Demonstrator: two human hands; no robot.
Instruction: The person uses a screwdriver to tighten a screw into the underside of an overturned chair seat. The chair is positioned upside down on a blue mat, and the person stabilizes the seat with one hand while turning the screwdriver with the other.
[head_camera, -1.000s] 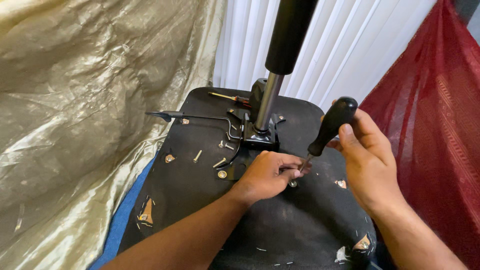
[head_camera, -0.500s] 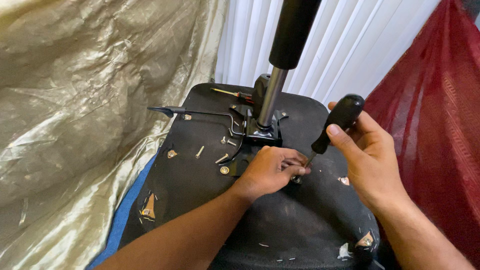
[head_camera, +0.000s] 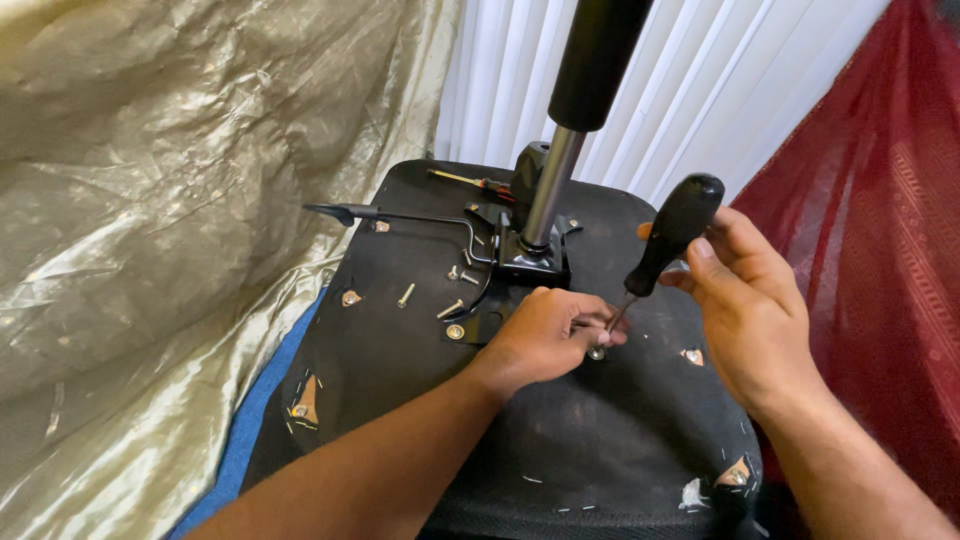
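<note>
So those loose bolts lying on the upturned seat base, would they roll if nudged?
Probably. The loose bolts are small, round-shanked metal, so they would likely roll in an arc around their heads. The seat base looks fabric-covered, which may slow them. They appear stiff and light enough to flick away easily.

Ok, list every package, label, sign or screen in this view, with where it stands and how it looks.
None in view: no package, label, sign or screen.
What shows instead: the upturned black chair seat, loose screws on it, and a black-handled screwdriver in the right hand.
</note>
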